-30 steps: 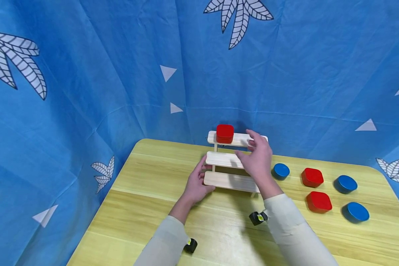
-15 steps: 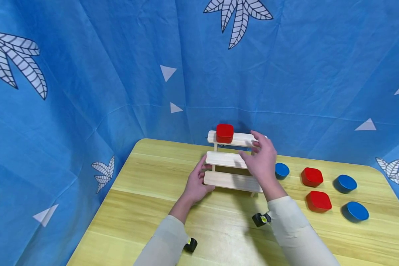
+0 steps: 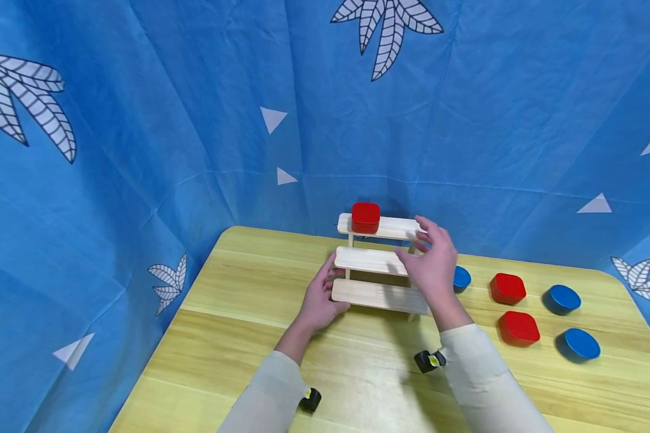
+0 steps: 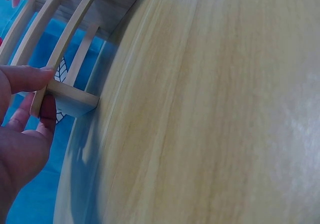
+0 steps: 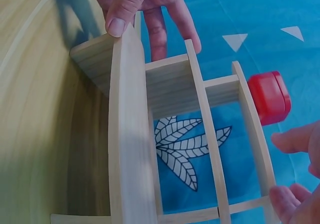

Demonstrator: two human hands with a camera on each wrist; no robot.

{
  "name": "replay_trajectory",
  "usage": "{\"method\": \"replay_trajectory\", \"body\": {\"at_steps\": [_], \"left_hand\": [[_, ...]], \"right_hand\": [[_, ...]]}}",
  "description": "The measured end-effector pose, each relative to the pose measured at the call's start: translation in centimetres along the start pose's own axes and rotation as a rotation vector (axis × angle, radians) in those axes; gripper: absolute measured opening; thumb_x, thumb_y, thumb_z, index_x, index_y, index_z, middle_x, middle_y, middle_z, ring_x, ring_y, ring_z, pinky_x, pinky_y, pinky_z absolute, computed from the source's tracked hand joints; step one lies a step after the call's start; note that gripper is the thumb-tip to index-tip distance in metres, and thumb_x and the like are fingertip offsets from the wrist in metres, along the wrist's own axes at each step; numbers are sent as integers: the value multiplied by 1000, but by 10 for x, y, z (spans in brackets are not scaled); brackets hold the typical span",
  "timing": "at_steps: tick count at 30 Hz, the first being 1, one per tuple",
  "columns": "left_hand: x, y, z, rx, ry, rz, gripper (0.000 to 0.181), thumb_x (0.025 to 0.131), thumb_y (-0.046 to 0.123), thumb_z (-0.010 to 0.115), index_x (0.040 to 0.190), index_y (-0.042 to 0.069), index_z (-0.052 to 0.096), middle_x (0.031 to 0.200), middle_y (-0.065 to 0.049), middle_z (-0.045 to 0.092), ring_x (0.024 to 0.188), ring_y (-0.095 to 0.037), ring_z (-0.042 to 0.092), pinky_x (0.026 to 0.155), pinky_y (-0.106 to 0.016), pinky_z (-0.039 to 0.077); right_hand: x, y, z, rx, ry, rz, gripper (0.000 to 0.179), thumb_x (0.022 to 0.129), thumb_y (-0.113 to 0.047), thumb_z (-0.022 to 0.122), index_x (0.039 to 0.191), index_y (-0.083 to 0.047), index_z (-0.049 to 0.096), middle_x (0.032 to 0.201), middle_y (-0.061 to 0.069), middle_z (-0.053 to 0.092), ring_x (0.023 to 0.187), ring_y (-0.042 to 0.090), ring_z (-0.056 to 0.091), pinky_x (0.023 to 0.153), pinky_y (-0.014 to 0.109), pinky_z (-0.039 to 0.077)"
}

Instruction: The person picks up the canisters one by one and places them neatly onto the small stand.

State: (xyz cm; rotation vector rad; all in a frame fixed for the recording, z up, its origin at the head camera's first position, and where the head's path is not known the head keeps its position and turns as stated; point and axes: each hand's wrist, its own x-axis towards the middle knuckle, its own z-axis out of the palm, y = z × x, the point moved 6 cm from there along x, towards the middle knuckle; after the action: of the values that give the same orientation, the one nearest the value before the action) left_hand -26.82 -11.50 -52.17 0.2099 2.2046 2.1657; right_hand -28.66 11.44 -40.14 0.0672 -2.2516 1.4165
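One glossy red rounded-square block [image 3: 365, 218] stands far left atop the three-tier pale wooden rack [image 3: 365, 259]; five others apparently remain.
Two red blocks [image 3: 519, 329] and three round blue blocks [image 3: 577, 345] lie right. The left hand [image 3: 318, 305] pinches the near shelf's left end; the right hand [image 3: 433, 263], fingers parted, grasps nothing near the rack's right end.
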Motion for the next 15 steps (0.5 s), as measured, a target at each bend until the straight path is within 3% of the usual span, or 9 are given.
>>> {"method": "replay_trajectory", "body": {"at_steps": [10, 15], "left_hand": [[0, -1, -1, 10, 4, 2, 123, 65, -34, 69, 157, 37, 29, 135, -11, 51, 114, -29, 55, 86, -36, 55], [0, -1, -1, 13, -3, -6, 121, 65, -34, 69, 159, 29, 26, 137, -16, 49, 116, -32, 54, 88, -37, 54]], "right_hand": [[-1, 5, -5, 14, 11, 0, 66, 76, 1, 85, 136, -6, 60, 129, 17, 56, 112, 31, 61, 90, 45, 54], [-1, 8, -9, 18, 28, 9, 65, 76, 2, 85, 136, -5, 60, 129, 16, 56, 112, 30, 61, 89, 44, 55]]}}
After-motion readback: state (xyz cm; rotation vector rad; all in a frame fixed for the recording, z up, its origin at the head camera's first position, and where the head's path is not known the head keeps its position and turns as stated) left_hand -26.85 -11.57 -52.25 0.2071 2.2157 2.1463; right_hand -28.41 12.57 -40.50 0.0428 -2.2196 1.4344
